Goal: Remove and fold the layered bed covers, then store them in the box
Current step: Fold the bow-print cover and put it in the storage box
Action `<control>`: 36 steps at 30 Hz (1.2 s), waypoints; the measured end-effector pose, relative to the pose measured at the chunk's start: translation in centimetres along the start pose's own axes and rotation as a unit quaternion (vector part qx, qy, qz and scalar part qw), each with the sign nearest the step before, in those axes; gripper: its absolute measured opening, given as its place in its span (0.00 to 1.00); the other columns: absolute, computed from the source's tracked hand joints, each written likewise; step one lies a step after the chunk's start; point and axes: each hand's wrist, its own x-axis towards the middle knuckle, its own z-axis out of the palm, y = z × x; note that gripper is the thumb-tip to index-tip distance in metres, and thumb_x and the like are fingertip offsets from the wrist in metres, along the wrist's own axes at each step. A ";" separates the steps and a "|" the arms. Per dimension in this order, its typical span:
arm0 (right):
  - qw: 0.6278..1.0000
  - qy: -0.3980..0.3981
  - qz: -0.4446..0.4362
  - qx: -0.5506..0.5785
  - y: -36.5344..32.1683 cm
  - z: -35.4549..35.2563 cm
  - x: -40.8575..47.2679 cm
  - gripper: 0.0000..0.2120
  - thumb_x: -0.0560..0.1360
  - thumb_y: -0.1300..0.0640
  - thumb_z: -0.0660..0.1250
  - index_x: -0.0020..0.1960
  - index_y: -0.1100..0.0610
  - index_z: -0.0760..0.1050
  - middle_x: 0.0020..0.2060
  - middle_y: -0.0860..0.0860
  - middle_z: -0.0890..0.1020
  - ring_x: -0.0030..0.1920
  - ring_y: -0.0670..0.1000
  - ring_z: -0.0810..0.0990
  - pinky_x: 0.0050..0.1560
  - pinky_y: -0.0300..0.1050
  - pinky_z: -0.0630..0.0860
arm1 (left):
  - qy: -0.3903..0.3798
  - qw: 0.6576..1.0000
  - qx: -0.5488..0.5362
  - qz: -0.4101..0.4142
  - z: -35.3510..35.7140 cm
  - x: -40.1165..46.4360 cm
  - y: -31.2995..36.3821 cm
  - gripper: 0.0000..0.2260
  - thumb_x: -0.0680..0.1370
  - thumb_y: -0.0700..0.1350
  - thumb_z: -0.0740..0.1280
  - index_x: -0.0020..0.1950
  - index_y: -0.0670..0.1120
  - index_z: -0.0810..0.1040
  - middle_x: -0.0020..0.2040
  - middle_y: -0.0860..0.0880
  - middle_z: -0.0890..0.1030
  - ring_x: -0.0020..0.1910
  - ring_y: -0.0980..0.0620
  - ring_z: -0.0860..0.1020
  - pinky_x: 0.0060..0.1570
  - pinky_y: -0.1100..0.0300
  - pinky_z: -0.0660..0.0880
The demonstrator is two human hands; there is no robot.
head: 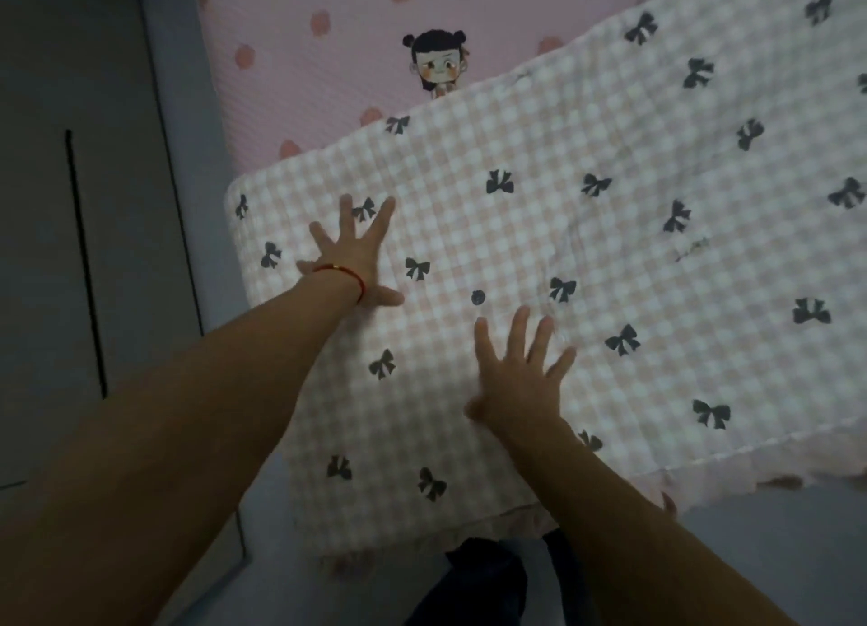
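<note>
Fingers of the left hand (354, 254) are spread wide and laid flat on a checked cover (539, 269); nothing is grasped by it. A thin red cord bracelet (345, 276) is worn at that wrist. Near it, lower and to the right, the right hand (518, 372) is likewise held flat with its fingers fanned out, palm down on the same cover, and nothing is gripped by it either. Both bare forearms are stretched forward from the bottom edge of the view.

The checked cover is patterned in pale pink and white squares and is printed with small dark bows; one dark round dot (477, 297) is seen between the two hands. The cover is spread across the bed with its far edge running diagonally, and its near edge hangs over the side of the bed towards the person.

Beyond that far edge, a pink sheet (291, 62) with darker pink spots is exposed. A cartoon figure (435, 64) with dark hair buns is printed on it, and its lower part is hidden by the checked cover.

To the left of the bed, a grey floor (94, 109) is seen. Dark clothing (488, 578) is visible at the bottom of the view, below the hanging edge.
</note>
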 end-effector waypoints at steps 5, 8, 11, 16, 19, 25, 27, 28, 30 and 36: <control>0.999 -0.005 0.031 -0.027 -0.8 0.3 1.0 0.55 0.74 0.39 0.71 0.81 0.51 0.33 0.75 0.71 0.30 0.73 0.79 0.31 0.64 0.86 0.38 | -0.049 0.999 -0.015 -0.020 0.3 2.0 0.5 0.67 0.62 0.56 0.83 0.67 0.74 0.23 0.70 0.53 0.15 0.74 0.29 0.29 0.63 0.17 0.49; 0.998 -0.021 0.053 -0.023 -1.5 -0.2 1.0 0.53 0.76 0.45 0.72 0.81 0.52 0.35 0.75 0.71 0.31 0.73 0.79 0.30 0.65 0.86 0.39 | -0.042 0.998 -0.030 -0.027 0.3 2.1 0.7 0.68 0.61 0.57 0.83 0.69 0.72 0.23 0.71 0.51 0.16 0.74 0.28 0.28 0.63 0.17 0.48; 0.998 -0.011 0.056 -0.015 -2.0 0.1 1.1 0.48 0.78 0.48 0.69 0.82 0.52 0.36 0.76 0.70 0.32 0.73 0.77 0.29 0.66 0.85 0.40 | -0.044 0.999 -0.021 -0.015 0.6 2.4 0.6 0.70 0.59 0.56 0.84 0.70 0.71 0.23 0.71 0.49 0.16 0.73 0.27 0.28 0.63 0.17 0.46; 0.995 0.009 0.095 -0.033 -2.1 0.3 1.7 0.50 0.75 0.47 0.72 0.82 0.53 0.40 0.77 0.70 0.36 0.74 0.78 0.33 0.65 0.85 0.40 | -0.061 0.998 -0.017 -0.004 0.9 3.3 0.8 0.70 0.61 0.56 0.83 0.70 0.68 0.21 0.68 0.46 0.14 0.72 0.26 0.29 0.62 0.17 0.47; 0.992 0.012 0.115 -0.042 -2.7 1.0 1.4 0.48 0.80 0.50 0.65 0.79 0.52 0.28 0.74 0.69 0.28 0.72 0.77 0.27 0.65 0.85 0.39 | -0.064 0.997 -0.013 0.043 1.1 3.6 0.2 0.69 0.62 0.56 0.82 0.70 0.67 0.21 0.69 0.44 0.15 0.71 0.24 0.28 0.63 0.18 0.47; 0.986 0.062 0.149 -0.049 -3.6 1.3 1.2 0.49 0.78 0.58 0.66 0.81 0.47 0.31 0.77 0.64 0.29 0.76 0.70 0.28 0.68 0.82 0.39 | -0.028 0.997 0.045 0.051 2.1 5.1 -0.1 0.68 0.64 0.58 0.81 0.72 0.62 0.20 0.71 0.37 0.18 0.71 0.23 0.29 0.68 0.22 0.44; 0.964 0.142 0.224 -0.003 -6.4 2.7 -0.8 0.48 0.75 0.67 0.65 0.82 0.47 0.38 0.80 0.62 0.35 0.79 0.67 0.33 0.68 0.82 0.41 | -0.011 0.994 0.074 0.074 2.5 4.7 -0.4 0.69 0.62 0.62 0.80 0.72 0.59 0.19 0.72 0.33 0.21 0.73 0.23 0.32 0.70 0.24 0.44; 0.939 0.199 0.279 0.036 -8.8 3.4 -1.5 0.48 0.73 0.72 0.63 0.83 0.48 0.43 0.81 0.61 0.40 0.80 0.66 0.37 0.68 0.82 0.43 | -0.008 0.993 0.085 0.080 2.0 4.9 -0.5 0.70 0.61 0.64 0.80 0.72 0.58 0.19 0.72 0.32 0.22 0.74 0.24 0.34 0.71 0.25 0.45; 0.873 0.267 0.385 0.137 -15.6 6.9 -4.0 0.44 0.72 0.75 0.58 0.83 0.50 0.52 0.82 0.60 0.51 0.81 0.65 0.49 0.70 0.80 0.50 | -0.006 0.994 0.082 0.078 1.8 5.6 -0.8 0.72 0.58 0.68 0.79 0.69 0.60 0.16 0.71 0.32 0.21 0.75 0.24 0.37 0.72 0.27 0.51; 0.430 0.342 0.602 0.579 -29.7 14.8 -9.3 0.32 0.72 0.45 0.69 0.71 0.61 0.68 0.64 0.64 0.76 0.64 0.66 0.75 0.64 0.63 0.74 | -0.045 0.965 0.095 0.240 -2.7 4.5 -5.3 0.56 0.69 0.58 0.78 0.81 0.57 0.38 0.81 0.38 0.40 0.79 0.34 0.52 0.74 0.37 0.61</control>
